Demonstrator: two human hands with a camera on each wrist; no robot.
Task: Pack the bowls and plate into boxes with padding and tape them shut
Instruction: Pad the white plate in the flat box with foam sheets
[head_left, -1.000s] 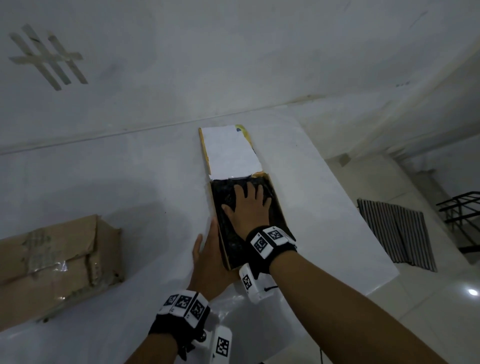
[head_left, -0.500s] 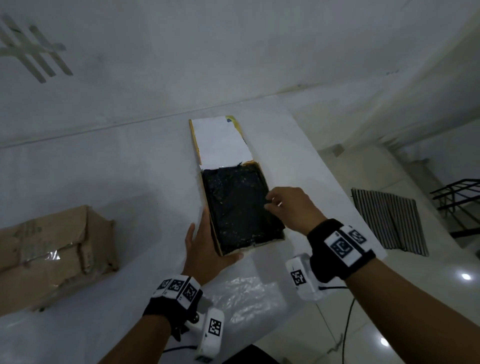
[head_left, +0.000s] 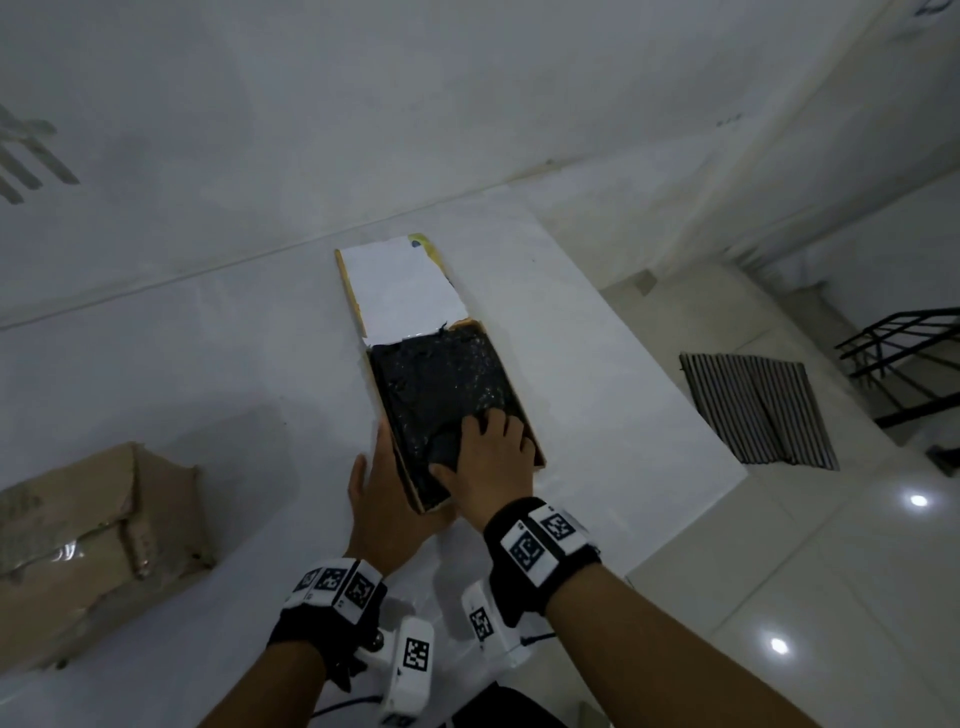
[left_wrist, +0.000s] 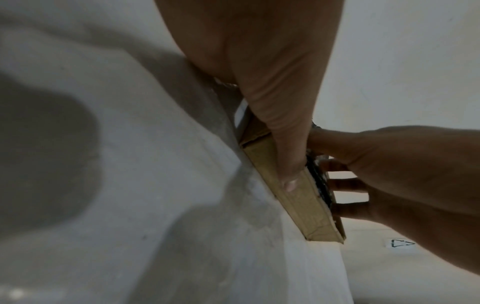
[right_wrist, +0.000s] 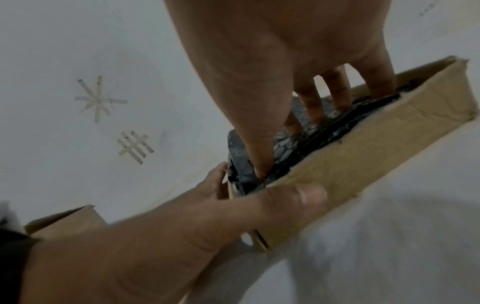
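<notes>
A flat cardboard box (head_left: 521, 397) lies on the white table with its white-lined lid (head_left: 405, 291) folded back away from me. Black bubble-wrap padding (head_left: 441, 379) fills it; whatever is underneath is hidden. My right hand (head_left: 493, 457) presses spread fingers onto the padding's near right part, as the right wrist view shows on the padding (right_wrist: 285, 148). My left hand (head_left: 379, 493) rests against the box's near left corner, fingers along the left wall and thumb (left_wrist: 283, 144) on the near wall (left_wrist: 306, 207).
A second, closed brown cardboard box (head_left: 88, 540) with tape on it sits at the left. A clear plastic sheet (head_left: 447, 566) lies by the table's near edge. The table ends just right of the flat box; beyond it is tiled floor with a striped mat (head_left: 758, 410).
My right hand left the middle of the padding, went to the box's right rim, and now presses the near right part. The left hand stayed at the corner.
</notes>
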